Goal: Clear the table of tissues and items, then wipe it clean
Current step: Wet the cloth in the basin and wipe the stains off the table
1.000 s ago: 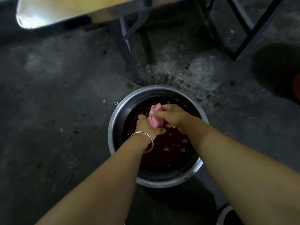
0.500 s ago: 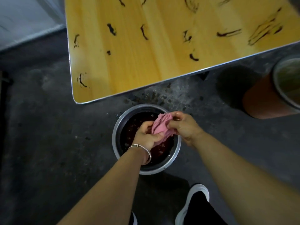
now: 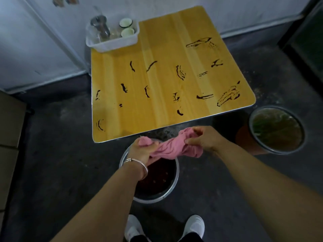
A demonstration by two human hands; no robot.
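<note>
A pink cloth (image 3: pixel 172 147) is stretched between both my hands, just in front of the near edge of the table. My left hand (image 3: pixel 142 151), with a bracelet at the wrist, grips its left end. My right hand (image 3: pixel 203 138) grips its right end. Below them on the floor stands a metal basin (image 3: pixel 175 179) of dark water. The yellow wooden table (image 3: pixel 164 88) carries several dark smears across its top.
A white plastic tray (image 3: pixel 113 42) with cups and jars sits on the table's far left corner. An orange bucket (image 3: pixel 276 130) with a metal rim stands on the floor at the right. My white shoes (image 3: pixel 194 224) are at the bottom. Cardboard boxes (image 3: pixel 8 140) line the left.
I have stood up: the view rose from the basin to take in the whole table. My hands lifted the cloth out of the basin and pulled it apart sideways.
</note>
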